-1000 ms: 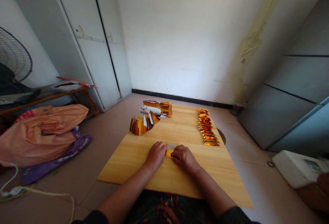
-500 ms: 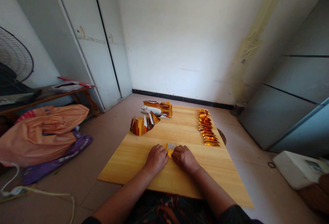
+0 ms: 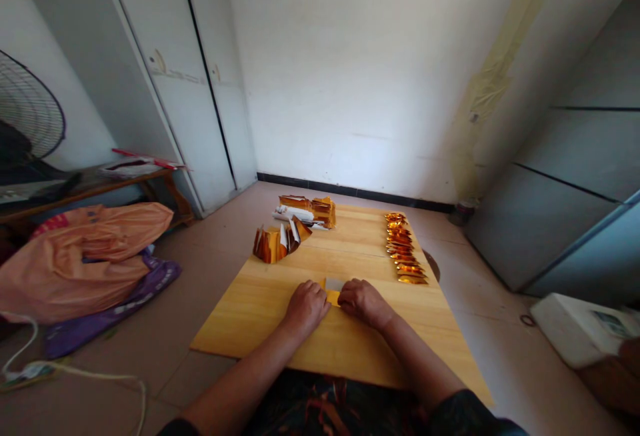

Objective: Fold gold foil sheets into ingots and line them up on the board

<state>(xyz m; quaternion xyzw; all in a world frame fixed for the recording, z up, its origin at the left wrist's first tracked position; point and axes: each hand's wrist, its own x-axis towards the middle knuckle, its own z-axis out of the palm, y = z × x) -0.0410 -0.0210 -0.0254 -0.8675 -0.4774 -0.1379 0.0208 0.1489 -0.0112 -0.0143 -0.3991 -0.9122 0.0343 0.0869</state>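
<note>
My left hand (image 3: 306,305) and my right hand (image 3: 364,300) rest close together on a wooden board (image 3: 280,316), both with fingers curled down onto a small gold foil paper (image 3: 332,294) that shows between them. Most of the paper is hidden under the fingers. Further up the board lie a fanned bunch of gold papers (image 3: 276,241) and a stack of gold and white sheets (image 3: 306,211). Along the right side runs a row of several folded gold pieces (image 3: 404,255).
The board lies on a tiled floor. An orange plastic bag (image 3: 80,259) over purple cloth sits at the left, below a low wooden bench (image 3: 95,186) and a fan (image 3: 25,113). A white box (image 3: 575,329) stands at the right. White cabinet doors (image 3: 190,83) rise behind.
My right hand has slid slightly up and to the right over the gold paper; my left hand has stayed almost where it was. The view has barely shifted.
</note>
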